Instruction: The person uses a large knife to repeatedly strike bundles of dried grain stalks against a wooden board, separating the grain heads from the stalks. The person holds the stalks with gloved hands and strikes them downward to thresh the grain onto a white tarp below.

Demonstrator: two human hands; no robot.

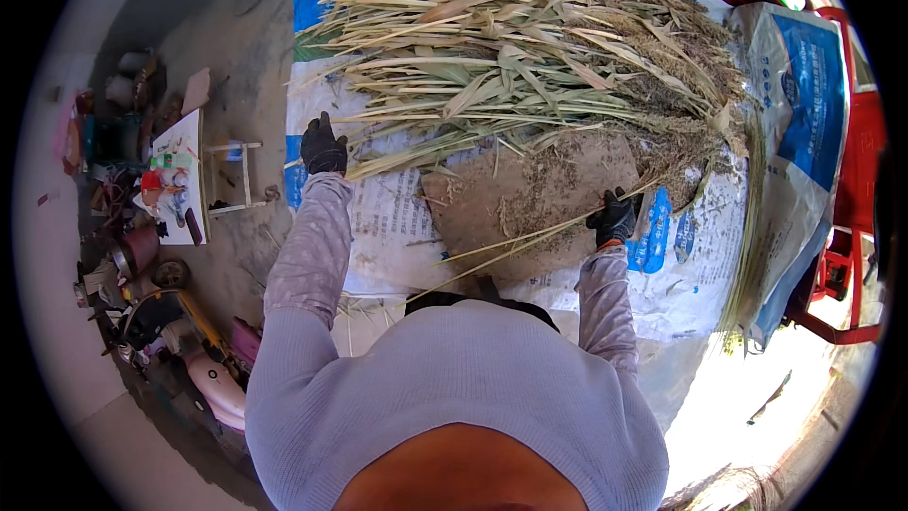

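Gripping a couple of thin stalks [549, 228] w/ fingers closed round them, R hand [613, 218] sits at rt edge of brown board [463, 203]; those stalks slant across board's near half. L hand [324, 144], dark-gloved like R, is off board's far-left side, fingers part spread, nothing clearly held; can't tell if it touches stalk ends nearby. Big heap of dry stalks [492, 57] lies just beyond board, seed heads [686, 99] toward its rt. White printed sheet [388, 246] under board; blue-&-white sack [804, 85] well to board's rt.
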